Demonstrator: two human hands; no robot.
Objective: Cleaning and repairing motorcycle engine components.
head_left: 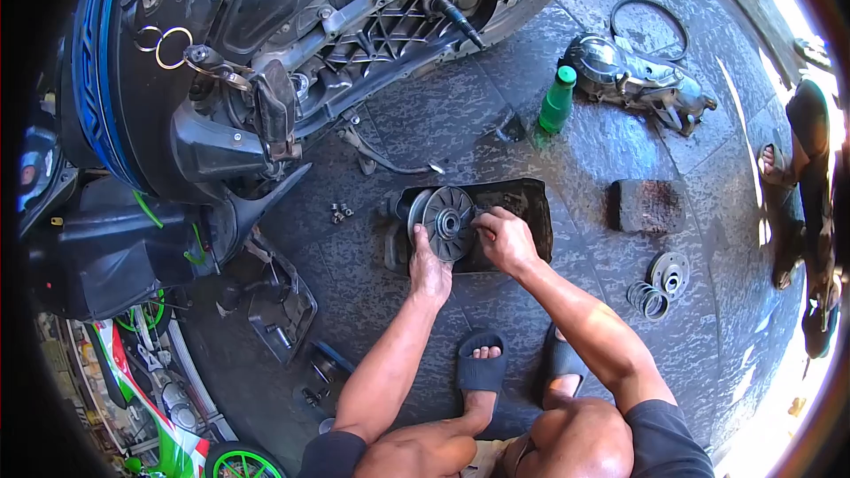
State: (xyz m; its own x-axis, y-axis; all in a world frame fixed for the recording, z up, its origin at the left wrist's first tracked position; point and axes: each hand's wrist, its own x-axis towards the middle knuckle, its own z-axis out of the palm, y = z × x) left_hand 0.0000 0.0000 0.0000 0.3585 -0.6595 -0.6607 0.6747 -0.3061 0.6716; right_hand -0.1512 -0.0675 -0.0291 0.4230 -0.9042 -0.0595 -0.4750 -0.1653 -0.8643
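Note:
My left hand (429, 267) grips the lower left edge of a round metal pulley with a finned face (453, 243), its thumb resting on the rim. The pulley is held tilted over a dark, shallow tray (537, 199). At the pulley's right edge is my right hand (507, 242), fingers curled and pinched together. Whatever those fingers hold, if anything, is too small or hidden to make out. Part of the tray's inside lies behind the pulley and both hands.
A partly dismantled scooter (372, 35) stands at the upper left, its shaft (460, 25) bare. Around me lie a green bottle (557, 102), an engine cover (633, 75), a belt (651, 2), a dark block (651, 206), a spring (651, 301) and a metal disc (670, 273).

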